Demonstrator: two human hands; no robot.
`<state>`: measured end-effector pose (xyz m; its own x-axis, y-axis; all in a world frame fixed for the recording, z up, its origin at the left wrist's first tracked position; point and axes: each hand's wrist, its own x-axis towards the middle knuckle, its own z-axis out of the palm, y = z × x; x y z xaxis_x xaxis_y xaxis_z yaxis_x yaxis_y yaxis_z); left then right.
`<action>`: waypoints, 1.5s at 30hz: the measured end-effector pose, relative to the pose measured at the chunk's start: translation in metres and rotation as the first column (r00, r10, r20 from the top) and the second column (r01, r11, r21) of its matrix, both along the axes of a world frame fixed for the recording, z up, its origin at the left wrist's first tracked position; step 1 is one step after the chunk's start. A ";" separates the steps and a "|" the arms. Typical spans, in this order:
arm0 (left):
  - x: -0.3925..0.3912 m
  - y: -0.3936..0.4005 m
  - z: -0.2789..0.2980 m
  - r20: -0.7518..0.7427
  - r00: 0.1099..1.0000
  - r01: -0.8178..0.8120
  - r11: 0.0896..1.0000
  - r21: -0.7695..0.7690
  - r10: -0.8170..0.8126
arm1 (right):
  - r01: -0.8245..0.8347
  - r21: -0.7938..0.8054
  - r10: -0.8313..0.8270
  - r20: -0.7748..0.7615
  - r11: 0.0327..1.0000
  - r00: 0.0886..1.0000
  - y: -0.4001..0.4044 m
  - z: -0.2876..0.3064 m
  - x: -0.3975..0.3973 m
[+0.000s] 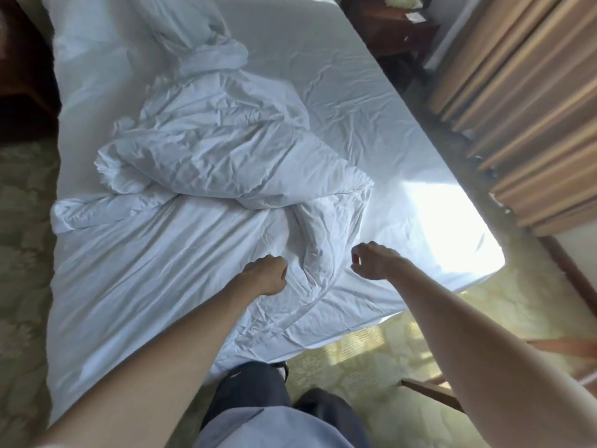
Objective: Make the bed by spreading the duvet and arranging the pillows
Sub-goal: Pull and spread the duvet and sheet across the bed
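White duvet (226,156) bunched mid-frame on bed (371,92), lower edge spread toward bottom; left hand (266,274) fisted gripping its fabric, right hand (371,260) curled just beside, hold unclear.

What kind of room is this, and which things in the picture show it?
Most likely a bedroom, perhaps in a hotel. A wide bed with a white sheet carries a crumpled duvet, long pleated curtains hang along one side, and patterned carpet covers the floor.
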<state>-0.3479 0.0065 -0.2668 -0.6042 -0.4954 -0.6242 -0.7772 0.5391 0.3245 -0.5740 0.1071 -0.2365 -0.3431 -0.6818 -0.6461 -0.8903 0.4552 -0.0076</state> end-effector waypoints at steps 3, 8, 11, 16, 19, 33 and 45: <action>-0.040 -0.013 0.001 -0.008 1.000 0.003 1.000 -0.016 -0.003 | 0.004 -0.013 -0.004 -0.001 1.000 1.000 -0.018 -0.001 -0.039; -0.104 -0.023 -0.009 -0.039 0.999 -0.025 0.997 -0.076 0.022 | -0.014 -0.005 0.014 -0.022 1.000 1.000 -0.039 -0.014 -0.101; -0.140 -0.031 -0.025 -0.027 0.998 -0.059 0.995 -0.077 0.057 | -0.052 -0.025 0.051 -0.038 0.998 0.998 -0.057 -0.034 -0.136; -0.198 -0.051 -0.056 0.016 0.981 -0.192 0.976 -0.098 0.195 | -0.176 -0.138 0.177 -0.009 0.975 0.984 -0.108 -0.090 -0.189; -0.231 -0.066 -0.070 0.030 0.956 -0.287 0.952 -0.102 0.292 | -0.257 -0.211 0.262 -0.003 0.943 0.965 -0.151 -0.127 -0.214; -0.304 -0.113 -0.091 0.161 0.824 -0.539 0.839 -0.070 0.543 | -0.152 -0.382 0.208 0.111 0.911 0.972 -0.265 -0.223 -0.266; -0.340 -0.062 -0.030 -0.007 -0.210 -0.714 -0.149 0.684 0.978 | 0.483 0.113 -0.308 0.886 0.868 0.346 -0.152 -0.110 -0.255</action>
